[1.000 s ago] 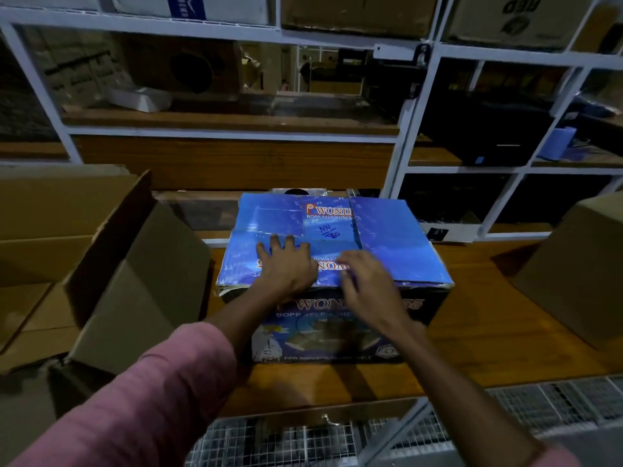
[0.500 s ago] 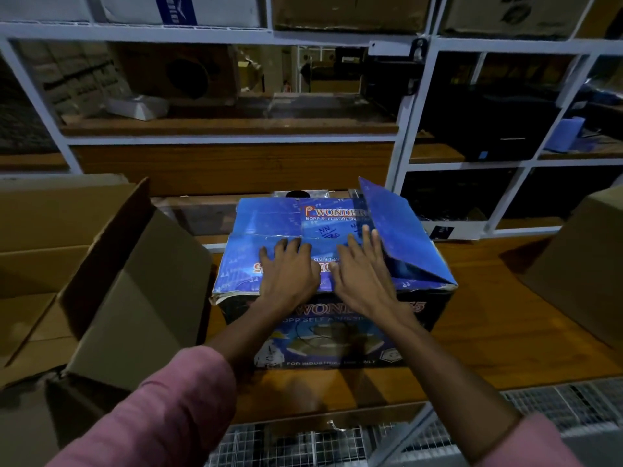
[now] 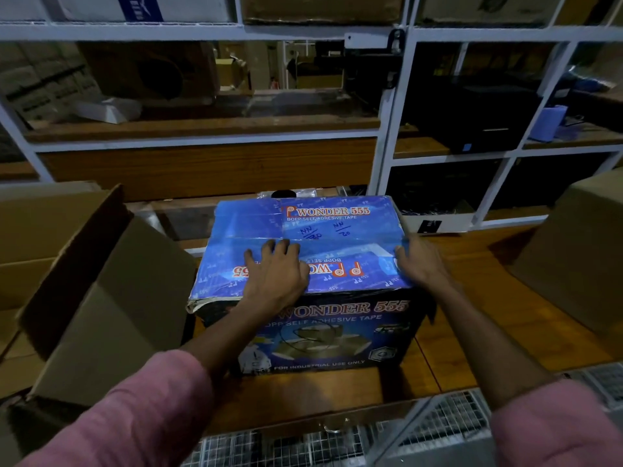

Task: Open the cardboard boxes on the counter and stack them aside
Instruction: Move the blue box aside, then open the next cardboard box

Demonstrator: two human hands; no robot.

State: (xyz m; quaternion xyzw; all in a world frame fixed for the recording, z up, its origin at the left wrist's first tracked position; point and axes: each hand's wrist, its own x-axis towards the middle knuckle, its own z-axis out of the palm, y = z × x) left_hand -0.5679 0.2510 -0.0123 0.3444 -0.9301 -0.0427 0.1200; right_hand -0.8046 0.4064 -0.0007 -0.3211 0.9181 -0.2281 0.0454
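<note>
A blue printed cardboard box marked "WONDER 555" stands on the wooden counter straight in front of me. Its top flaps lie flat, with a seam running across the middle. My left hand rests on the near flap, fingertips at the seam. My right hand is at the right edge of the top, with the thumb on the flap and the fingers curled over the side.
An opened brown cardboard box with raised flaps sits close on the left. Another brown box stands at the right. White shelf frames with a black device rise behind the counter. Wire mesh lies below the near edge.
The right-hand flap that stood raised half a second ago now lies flat. My right hand slid from the middle of the top to its right edge. My left hand stayed near the seam.
</note>
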